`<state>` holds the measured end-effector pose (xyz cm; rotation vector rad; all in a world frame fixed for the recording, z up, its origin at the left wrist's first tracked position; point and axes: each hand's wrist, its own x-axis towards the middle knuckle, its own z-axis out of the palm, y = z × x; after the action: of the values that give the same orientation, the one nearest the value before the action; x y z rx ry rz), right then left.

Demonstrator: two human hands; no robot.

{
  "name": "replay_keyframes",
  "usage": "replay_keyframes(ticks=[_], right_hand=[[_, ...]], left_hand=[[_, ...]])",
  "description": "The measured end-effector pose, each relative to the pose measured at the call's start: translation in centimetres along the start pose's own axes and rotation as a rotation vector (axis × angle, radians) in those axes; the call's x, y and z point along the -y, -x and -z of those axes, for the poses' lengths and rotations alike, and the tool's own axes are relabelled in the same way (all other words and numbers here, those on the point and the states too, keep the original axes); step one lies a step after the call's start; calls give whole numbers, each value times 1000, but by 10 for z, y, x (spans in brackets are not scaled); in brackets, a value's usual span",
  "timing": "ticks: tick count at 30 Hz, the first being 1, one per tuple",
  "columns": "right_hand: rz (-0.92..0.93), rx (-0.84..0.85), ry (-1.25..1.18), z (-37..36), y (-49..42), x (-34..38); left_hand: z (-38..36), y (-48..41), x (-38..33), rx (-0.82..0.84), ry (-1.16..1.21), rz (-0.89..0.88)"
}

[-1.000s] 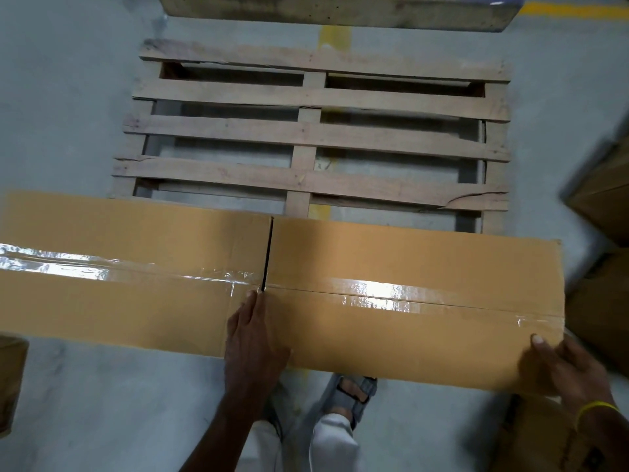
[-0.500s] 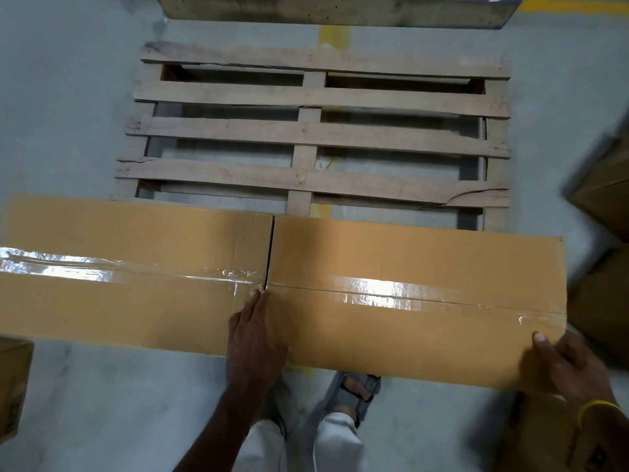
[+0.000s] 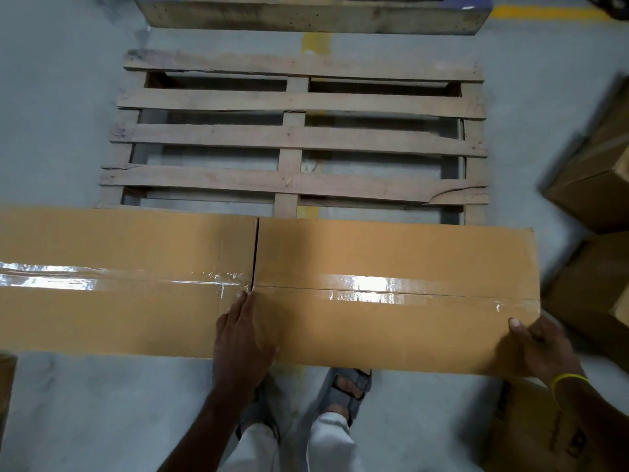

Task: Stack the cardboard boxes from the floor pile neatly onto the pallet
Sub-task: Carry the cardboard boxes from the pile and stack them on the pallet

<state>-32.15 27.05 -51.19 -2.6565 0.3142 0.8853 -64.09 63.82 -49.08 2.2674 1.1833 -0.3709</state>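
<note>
Sandalled foot [image 3: 347,390]: sits below the near edge of the right box [image 3: 391,260], so a slip backward would likely land on the toes.
Left hand [image 3: 243,338]: flat, fingers straight, on the box top by the seam. It only presses and could not stop a slide.
Right hand [image 3: 537,349]: thumb on top, fingers curled round the near right corner. A one-corner hold may let the box twist.
Right box: at the near edge of the pallet [image 3: 299,137], tight against the left box [image 3: 119,250]. Whether it rests there is unclear.
Cracked slat [image 3: 452,195]: near right of the pallet, may sag under load.
</note>
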Motion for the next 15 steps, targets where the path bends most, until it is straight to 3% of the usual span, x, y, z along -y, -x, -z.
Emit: replay_keyframes(ticks=[3,10,15], right_hand=[[-4,0,17,-4,-18,-16],[21,-121,-22,-10,25,27],[49,-200,-146,-33,39,28]], left_hand=[[4,1,1,8,12,-16],[19,3,18,73,127,-55],[30,12,31,44,230,33]])
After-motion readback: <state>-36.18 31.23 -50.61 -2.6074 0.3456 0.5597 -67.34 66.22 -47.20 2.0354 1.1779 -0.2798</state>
